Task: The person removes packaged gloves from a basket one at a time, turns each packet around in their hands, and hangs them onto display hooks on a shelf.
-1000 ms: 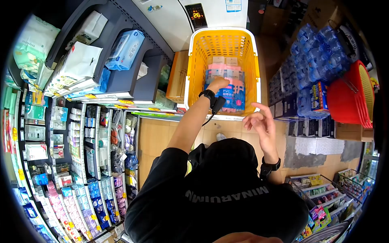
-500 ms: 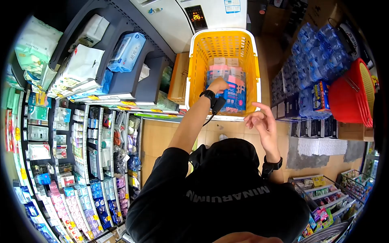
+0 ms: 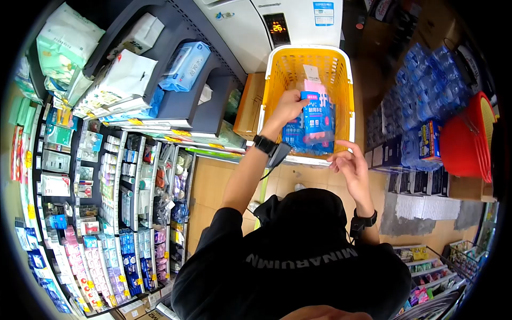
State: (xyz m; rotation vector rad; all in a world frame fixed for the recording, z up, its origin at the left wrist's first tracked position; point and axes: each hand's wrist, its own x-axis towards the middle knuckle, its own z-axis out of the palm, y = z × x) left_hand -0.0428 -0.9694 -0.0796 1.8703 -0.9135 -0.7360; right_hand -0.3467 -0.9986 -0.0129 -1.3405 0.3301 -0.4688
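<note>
My left hand (image 3: 288, 108) reaches into a yellow plastic basket (image 3: 272, 80) with a white rim. Its fingers are closed on the left edge of a blue and pink packet of PVC gloves (image 3: 319, 121), which is raised and turned face up. Another blue packet (image 3: 293, 134) lies below it in the basket, partly covered by the held one. At the basket's near right corner hovers my right hand (image 3: 351, 169), fingers apart and loosely bent, holding nothing.
A white appliance (image 3: 242, 34) with a lit display stands behind the basket. Shelves hold a blue wipes pack (image 3: 185, 66) and many packaged goods on the left. To the right are shrink-wrapped bottles (image 3: 432, 80), red baskets (image 3: 464, 141) and a low snack rack (image 3: 426, 266).
My left hand has lifted one glove packet off the others in the basket. The view has shifted slightly. My right hand stays by the basket's near corner.
</note>
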